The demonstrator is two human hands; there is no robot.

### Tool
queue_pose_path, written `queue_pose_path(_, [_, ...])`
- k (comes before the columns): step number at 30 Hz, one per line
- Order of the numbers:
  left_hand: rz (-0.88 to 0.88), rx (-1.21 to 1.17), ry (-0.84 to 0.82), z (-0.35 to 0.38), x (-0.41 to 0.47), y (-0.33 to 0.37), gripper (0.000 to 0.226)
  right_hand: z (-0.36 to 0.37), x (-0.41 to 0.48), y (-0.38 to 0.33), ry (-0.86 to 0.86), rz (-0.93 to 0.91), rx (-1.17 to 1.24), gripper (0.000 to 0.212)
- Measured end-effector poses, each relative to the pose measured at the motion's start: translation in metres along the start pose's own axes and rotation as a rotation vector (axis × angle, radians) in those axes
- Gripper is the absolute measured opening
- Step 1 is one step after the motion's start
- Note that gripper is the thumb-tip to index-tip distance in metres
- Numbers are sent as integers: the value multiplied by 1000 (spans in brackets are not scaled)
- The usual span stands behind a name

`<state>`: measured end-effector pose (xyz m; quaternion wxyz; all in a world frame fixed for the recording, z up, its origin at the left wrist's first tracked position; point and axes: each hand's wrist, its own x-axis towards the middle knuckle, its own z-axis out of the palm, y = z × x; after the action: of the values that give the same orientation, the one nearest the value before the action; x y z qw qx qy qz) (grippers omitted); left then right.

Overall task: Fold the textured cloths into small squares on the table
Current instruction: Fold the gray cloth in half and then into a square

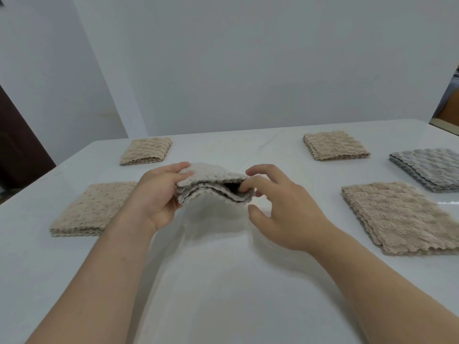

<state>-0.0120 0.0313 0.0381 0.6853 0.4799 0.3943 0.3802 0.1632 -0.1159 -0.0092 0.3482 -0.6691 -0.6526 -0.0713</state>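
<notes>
Item under work: one pale folded cloth (pixel 211 181), held clear of the table (pixel 223 281) at its centre, arched upward, layers gaping at the right edge.

The left hand (pixel 156 194) pinches the left edge, thumb on top and fingers beneath, evidently to keep the stack from slipping. The right hand (pixel 285 207) is loosely curled, fingertips at the gaping edge and thumb below, apart from the cloth. Whether it pinches a layer cannot be told. Judged purpose: squaring the layers before setting down.

Surroundings: five folded cloths lie flat, well apart: far-left beige (pixel 145 151), near-left beige (pixel 93 209), far-right beige (pixel 335 146), grey (pixel 427 168), near-right beige (pixel 400 217). None lies under the held cloth.
</notes>
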Motion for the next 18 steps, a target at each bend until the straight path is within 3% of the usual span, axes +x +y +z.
queue_pose_path(3, [90,58,-26,0,-1,0,35,-6,4,-9,114,423,595,11])
queue_pose_path(5, [155,75,-85,4,-6,-2,40,-8,12,-7,192,707,803,6])
queue_pose_path(8, [250,107,-213,15,-16,-7,46,-6,16,0,112,980,965,46])
queue_pose_path(13, [322,143,-396,24,-26,-20,50,-8,18,3,-17,1126,1272,63])
queue_pose_path(16, [370,272,-436,26,-27,-26,50,-7,18,-1,-47,1060,1253,58])
queue_pose_path(18, [421,363,-387,26,-27,-28,49,-1,19,5,48,989,1174,53])
